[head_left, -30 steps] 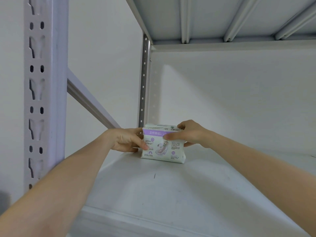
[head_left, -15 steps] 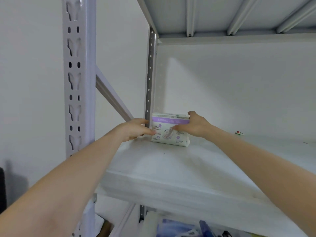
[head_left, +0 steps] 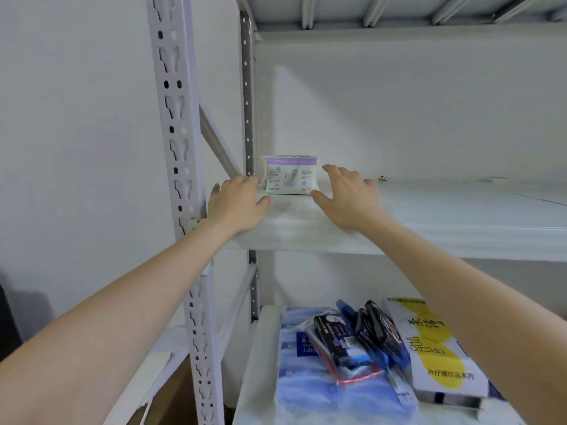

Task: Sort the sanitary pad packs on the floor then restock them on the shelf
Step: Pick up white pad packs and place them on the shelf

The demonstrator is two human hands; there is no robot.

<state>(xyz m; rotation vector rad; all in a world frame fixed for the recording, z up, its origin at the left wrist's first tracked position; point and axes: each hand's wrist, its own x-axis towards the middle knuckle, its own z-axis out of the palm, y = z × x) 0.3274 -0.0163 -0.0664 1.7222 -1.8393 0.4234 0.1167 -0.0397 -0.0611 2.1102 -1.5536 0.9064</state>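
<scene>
Spread and empty, the left hand (head_left: 237, 204) and right hand (head_left: 346, 200) flank the pad pack (head_left: 290, 176) standing at the back of the shelf (head_left: 429, 216); placing looks done, so fetching another comes next.

One view only is offered, from a wide-angle camera worn on the head. The pale grey metal shelving rack (head_left: 181, 148) is faced from close in front, with its perforated near upright set left of centre and shown leaning by the lens. The white middle shelf board (head_left: 429, 216) is met almost edge-on across the centre. The ribbed underside of the upper shelf (head_left: 399, 10) is caught above, and the white lower shelf (head_left: 260, 363) is looked down on. The left hand (head_left: 237, 204) and right hand (head_left: 349, 200) are framed at arm's length, forearms entering from the bottom corners.
</scene>
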